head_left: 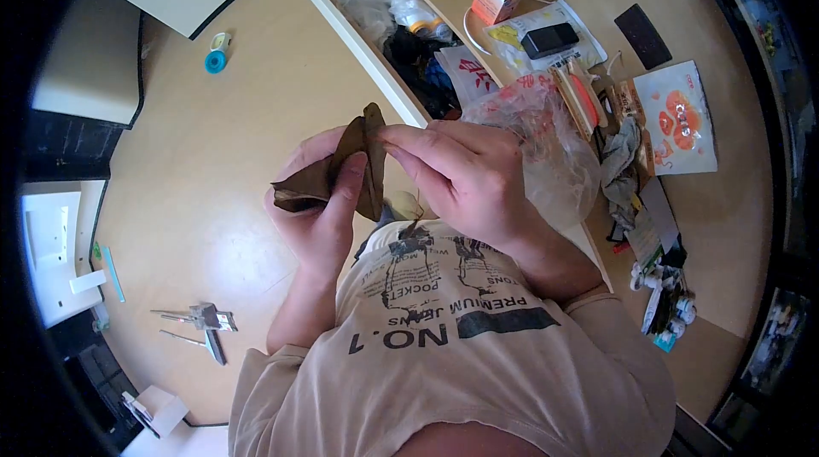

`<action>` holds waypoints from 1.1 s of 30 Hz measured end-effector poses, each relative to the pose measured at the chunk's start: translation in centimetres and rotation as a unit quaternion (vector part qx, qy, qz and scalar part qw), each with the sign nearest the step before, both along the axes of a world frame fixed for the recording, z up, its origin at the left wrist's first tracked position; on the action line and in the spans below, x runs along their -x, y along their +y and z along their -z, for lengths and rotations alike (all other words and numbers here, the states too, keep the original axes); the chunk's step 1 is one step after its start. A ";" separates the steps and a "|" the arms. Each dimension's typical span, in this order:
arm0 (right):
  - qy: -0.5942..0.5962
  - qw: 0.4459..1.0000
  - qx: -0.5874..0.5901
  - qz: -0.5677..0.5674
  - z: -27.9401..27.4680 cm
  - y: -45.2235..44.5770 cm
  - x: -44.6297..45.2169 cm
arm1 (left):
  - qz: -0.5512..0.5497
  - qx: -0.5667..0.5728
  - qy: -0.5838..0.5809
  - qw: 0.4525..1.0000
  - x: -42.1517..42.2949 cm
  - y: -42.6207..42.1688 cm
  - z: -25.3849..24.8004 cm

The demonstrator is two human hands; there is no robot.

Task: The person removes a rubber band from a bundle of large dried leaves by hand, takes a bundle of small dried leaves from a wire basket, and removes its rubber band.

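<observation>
A thin, brown, folded sheet point(311, 182) is clasped in the left grip point(317, 222), its edge pinched by the right grip point(479, 171).

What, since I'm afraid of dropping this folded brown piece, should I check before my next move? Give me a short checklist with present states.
1. Left hand holds the brown piece: ok, its thumb lies over the folds.
2. Right hand has reached the piece: ok, fingertips are at its edge.
3. Right hand has a firm pinch: cannot tell, the contact is partly hidden.
4. Piece opened flat: not ok, its flaps stand folded at angles.
5. Piece clear of the plastic bag: ok, they are apart.
6. Drawer shut: not ok, it stands open with things inside.
</observation>
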State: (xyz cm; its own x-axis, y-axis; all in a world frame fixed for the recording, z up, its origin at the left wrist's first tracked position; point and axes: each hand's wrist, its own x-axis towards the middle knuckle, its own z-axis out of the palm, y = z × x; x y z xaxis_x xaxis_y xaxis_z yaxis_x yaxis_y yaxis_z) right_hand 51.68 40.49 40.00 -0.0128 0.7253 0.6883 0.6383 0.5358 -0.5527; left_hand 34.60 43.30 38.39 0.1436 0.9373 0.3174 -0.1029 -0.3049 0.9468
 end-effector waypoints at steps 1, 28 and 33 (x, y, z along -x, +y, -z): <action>-0.002 1.000 0.003 -0.005 0.1 0.0 -0.1 | 0.002 0.007 -0.010 1.000 0.0 0.0 0.0; -0.020 1.000 0.021 -0.005 -0.4 -0.4 -0.3 | 0.039 -0.006 0.017 0.999 0.0 -0.2 0.3; 0.007 1.000 0.017 -0.009 -0.2 -0.2 -0.4 | 0.031 -0.059 0.006 0.998 -0.7 -0.3 0.3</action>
